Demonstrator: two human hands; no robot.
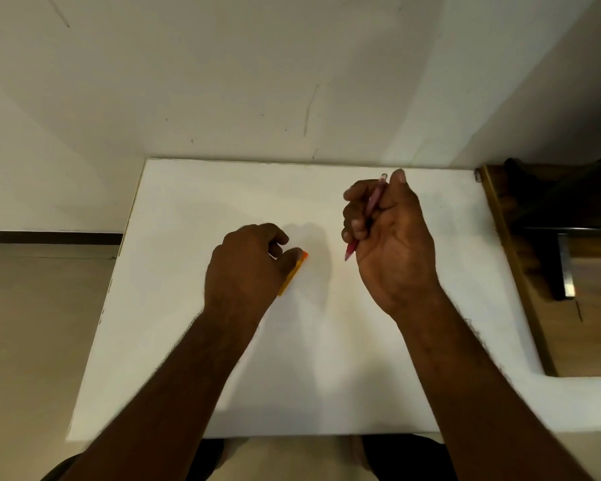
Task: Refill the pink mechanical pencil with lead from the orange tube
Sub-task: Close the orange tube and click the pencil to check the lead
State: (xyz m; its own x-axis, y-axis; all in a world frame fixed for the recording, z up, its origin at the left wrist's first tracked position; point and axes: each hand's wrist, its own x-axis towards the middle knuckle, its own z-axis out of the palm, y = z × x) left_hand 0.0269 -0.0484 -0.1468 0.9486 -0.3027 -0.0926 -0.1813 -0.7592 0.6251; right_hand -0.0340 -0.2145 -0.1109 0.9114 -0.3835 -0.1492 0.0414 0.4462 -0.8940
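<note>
My right hand (pixel 389 237) holds the pink mechanical pencil (pixel 370 208) above the white table (pixel 188 203), fingers curled around its barrel. The pencil is tilted, its tip pointing down and left, its cap end poking out beside my thumb. My left hand (pixel 247 265) rests on the table near the middle, thumb and fingers closed on the orange lead tube (pixel 294 272). The tube lies flat, mostly covered by my thumb, with only its far end and one long edge showing. The two hands are apart.
The table stands against a pale wall at the back. A wooden piece of furniture (pixel 542 272) with a dark shape on it adjoins the table's right edge. Tiled floor (pixel 32 324) lies off the left edge. My knees show below the front edge.
</note>
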